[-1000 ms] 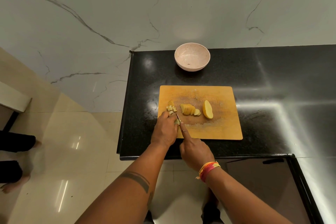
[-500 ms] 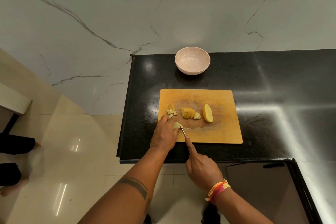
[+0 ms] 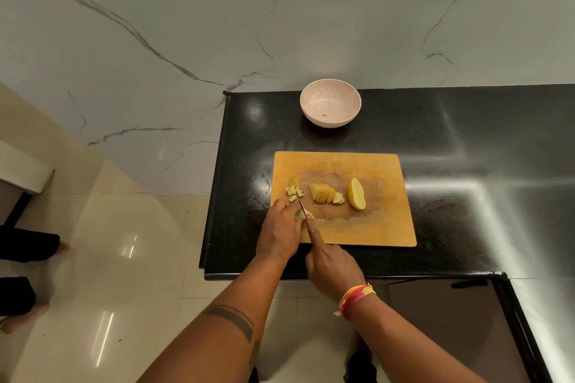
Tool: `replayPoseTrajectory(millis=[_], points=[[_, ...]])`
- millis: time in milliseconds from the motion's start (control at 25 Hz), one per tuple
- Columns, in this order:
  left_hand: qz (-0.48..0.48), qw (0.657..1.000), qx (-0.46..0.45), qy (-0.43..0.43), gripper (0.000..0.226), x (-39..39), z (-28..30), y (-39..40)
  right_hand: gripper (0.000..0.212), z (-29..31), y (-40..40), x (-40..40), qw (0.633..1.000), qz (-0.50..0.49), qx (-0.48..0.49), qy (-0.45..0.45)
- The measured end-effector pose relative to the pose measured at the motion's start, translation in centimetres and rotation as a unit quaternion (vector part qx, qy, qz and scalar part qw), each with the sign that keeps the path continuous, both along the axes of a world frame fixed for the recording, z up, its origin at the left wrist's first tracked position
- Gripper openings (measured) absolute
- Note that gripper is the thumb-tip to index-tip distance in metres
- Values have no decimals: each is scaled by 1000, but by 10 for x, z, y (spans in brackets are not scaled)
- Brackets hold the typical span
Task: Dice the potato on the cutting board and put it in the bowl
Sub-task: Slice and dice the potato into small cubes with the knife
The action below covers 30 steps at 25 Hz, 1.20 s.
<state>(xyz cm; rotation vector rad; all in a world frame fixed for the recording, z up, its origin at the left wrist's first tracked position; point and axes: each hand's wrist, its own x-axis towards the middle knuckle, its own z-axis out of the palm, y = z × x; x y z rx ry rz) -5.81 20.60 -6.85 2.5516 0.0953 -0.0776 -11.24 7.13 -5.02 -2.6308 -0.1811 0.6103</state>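
A wooden cutting board (image 3: 373,227) lies on the black counter. On it sit a potato half (image 3: 356,198), a fanned stack of slices (image 3: 323,193) and a few small dice (image 3: 294,191) at the left. My left hand (image 3: 280,230) holds a potato slice (image 3: 303,214) down near the board's front left corner. My right hand (image 3: 331,267) grips a knife (image 3: 302,207), forefinger stretched along its back, the blade over that slice. A pale pink bowl (image 3: 330,106) stands behind the board, with no potato in it.
The black counter (image 3: 466,165) runs to the right and ends in a left edge beside the board. A marble wall rises behind. A dark panel (image 3: 451,320) lies below the counter front at right. Someone's feet (image 3: 25,258) stand on the tiled floor at far left.
The knife drew back off the slice half a second ago, then came forward over it again. My left hand stays on the slice. The view shifted slightly downward.
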Motion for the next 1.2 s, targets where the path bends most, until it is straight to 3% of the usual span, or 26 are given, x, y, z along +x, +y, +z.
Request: replayPoseTrajectory(millis=[280, 640, 1200], points=[[8, 1000, -3, 10, 41, -1, -1, 0, 85, -4, -14, -31, 999, 27, -33, 8], [5, 999, -38, 10, 46, -9, -3, 8, 81, 3, -10, -20, 1000, 0, 7, -10], [27, 999, -23, 25, 33, 1, -4, 6, 84, -5, -13, -24, 999, 42, -23, 11]])
